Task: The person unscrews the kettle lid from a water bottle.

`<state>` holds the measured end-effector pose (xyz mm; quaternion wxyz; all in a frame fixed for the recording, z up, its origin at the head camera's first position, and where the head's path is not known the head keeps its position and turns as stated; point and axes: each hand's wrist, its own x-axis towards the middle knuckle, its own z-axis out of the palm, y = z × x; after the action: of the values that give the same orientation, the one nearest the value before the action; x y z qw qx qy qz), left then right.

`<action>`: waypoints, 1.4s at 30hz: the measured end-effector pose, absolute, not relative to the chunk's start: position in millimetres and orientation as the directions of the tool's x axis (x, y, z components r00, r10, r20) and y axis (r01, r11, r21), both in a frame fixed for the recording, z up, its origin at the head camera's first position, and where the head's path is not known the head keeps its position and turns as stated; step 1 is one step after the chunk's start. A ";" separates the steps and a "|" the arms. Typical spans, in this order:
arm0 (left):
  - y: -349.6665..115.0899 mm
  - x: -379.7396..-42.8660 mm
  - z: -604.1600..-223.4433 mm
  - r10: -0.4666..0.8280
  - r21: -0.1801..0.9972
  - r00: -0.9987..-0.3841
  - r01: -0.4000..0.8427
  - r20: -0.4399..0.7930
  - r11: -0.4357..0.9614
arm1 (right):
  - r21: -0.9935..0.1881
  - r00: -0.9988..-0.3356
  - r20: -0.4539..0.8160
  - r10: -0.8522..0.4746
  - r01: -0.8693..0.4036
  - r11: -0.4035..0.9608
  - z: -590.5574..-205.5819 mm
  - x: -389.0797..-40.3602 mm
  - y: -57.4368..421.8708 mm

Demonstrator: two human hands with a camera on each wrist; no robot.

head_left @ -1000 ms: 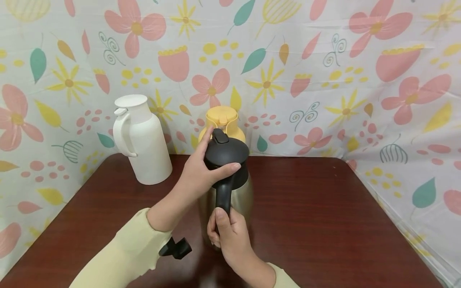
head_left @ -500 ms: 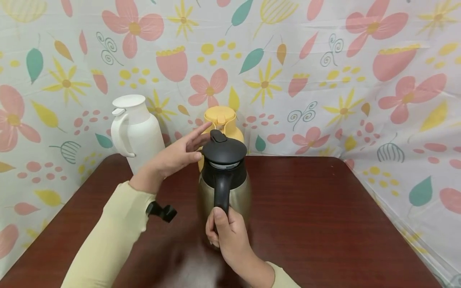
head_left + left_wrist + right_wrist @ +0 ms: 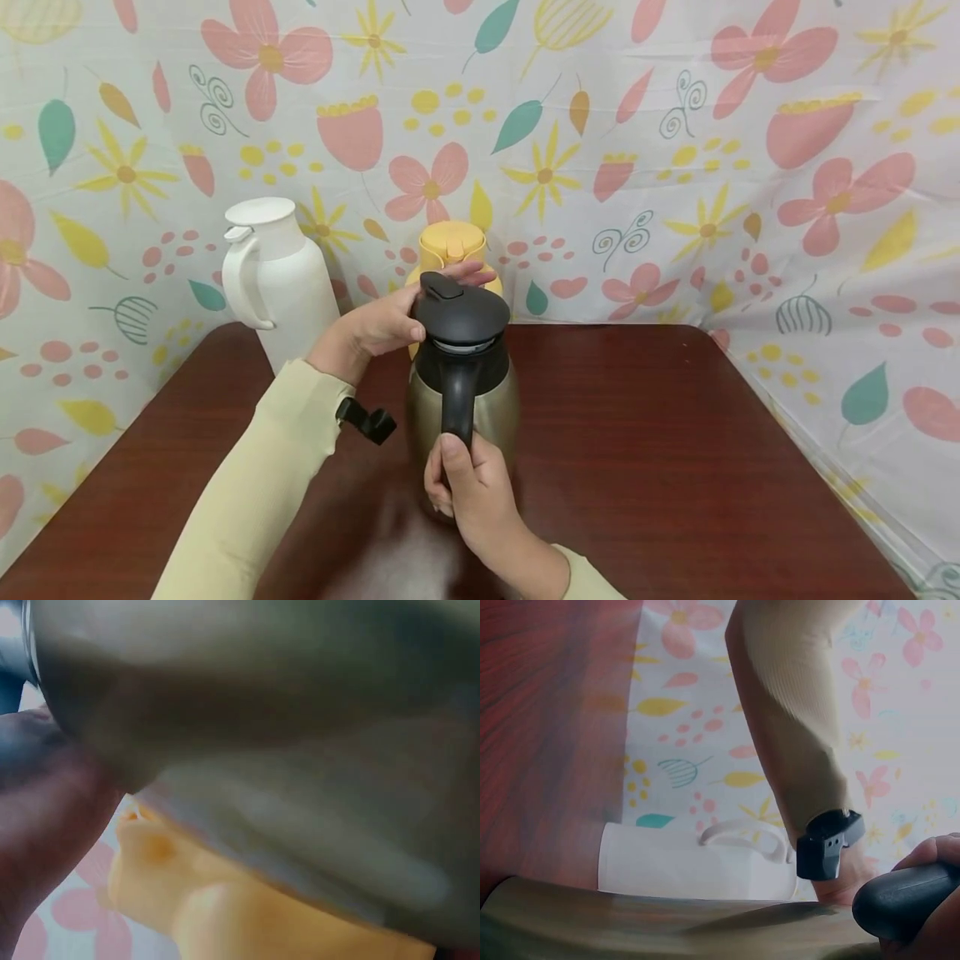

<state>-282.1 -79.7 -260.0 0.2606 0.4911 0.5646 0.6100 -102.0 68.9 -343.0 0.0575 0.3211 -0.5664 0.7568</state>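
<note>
A thermos jug (image 3: 497,421) with a brushed-metal body, black collar and black handle stands upright at the middle of the table. On top is its black lid (image 3: 465,317) with a raised thumb tab; a pale ring shows under the lid's near edge. My right hand (image 3: 480,496) grips the lower handle, thumb on top. My left hand (image 3: 386,321) reaches round the far left side of the lid, its fingers extended behind it and its thumb at the left edge. In the left wrist view the blurred metal body (image 3: 247,690) fills most of the picture.
A yellow jug (image 3: 450,242) stands right behind the metal one. To the left is a white jug (image 3: 296,292) with a looped handle. The dark red wooden table (image 3: 637,433) ends at a floral cloth (image 3: 570,108). A black wrist mount (image 3: 367,419) projects from my left sleeve.
My left hand let go of the lid's top, drew off to the left, then came back in behind the lid. My right hand has kept its hold on the handle.
</note>
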 end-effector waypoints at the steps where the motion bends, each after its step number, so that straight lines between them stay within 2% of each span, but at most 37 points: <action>1: -79.5 -278.4 -259.5 0.862 0.942 -0.402 0.253 0.309 -0.220 | -0.816 -0.782 0.560 -0.276 -0.460 -0.350 -342.6 -102.1 68.7; 8: -76.9 -245.0 -258.1 0.730 0.918 -0.576 0.351 0.369 -0.187 | -0.813 -0.776 0.567 -0.274 -0.475 -0.337 -342.1 -102.9 67.5; 12: -72.3 -228.0 -259.8 0.639 0.917 -0.667 0.361 0.383 -0.173 | -0.807 -0.774 0.574 -0.265 -0.482 -0.342 -343.9 -103.8 67.4; 18: -62.4 -207.3 -265.4 0.468 0.914 -0.797 0.402 0.383 -0.064 | -0.807 -0.778 0.571 -0.261 -0.474 -0.353 -346.4 -104.7 68.4; 28: -48.3 -184.3 -262.6 0.280 0.919 -0.885 0.394 0.372 0.023 | -0.812 -0.791 0.560 -0.246 -0.465 -0.351 -346.3 -103.2 68.0; 31: -48.8 -182.4 -263.1 0.261 0.924 -0.895 0.380 0.361 0.028 | -0.811 -0.789 0.564 -0.244 -0.471 -0.348 -346.2 -103.2 67.4; 34: -55.6 -188.3 -267.1 0.313 0.916 -0.871 0.400 0.378 0.008 | -0.809 -0.787 0.564 -0.249 -0.467 -0.357 -346.5 -103.1 67.0; 37: -66.8 -200.8 -271.2 0.422 0.900 -0.811 0.436 0.406 -0.028 | -0.806 -0.783 0.567 -0.255 -0.465 -0.365 -346.9 -103.5 67.2; 42: -79.6 -226.7 -268.7 0.619 0.893 -0.674 0.437 0.402 -0.103 | -0.804 -0.780 0.573 -0.253 -0.475 -0.357 -345.4 -103.8 67.7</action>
<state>-226.7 -79.6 -268.7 0.0724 0.3969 0.6656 0.6278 -103.8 67.7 -345.4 0.0734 0.3237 -0.5622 0.7575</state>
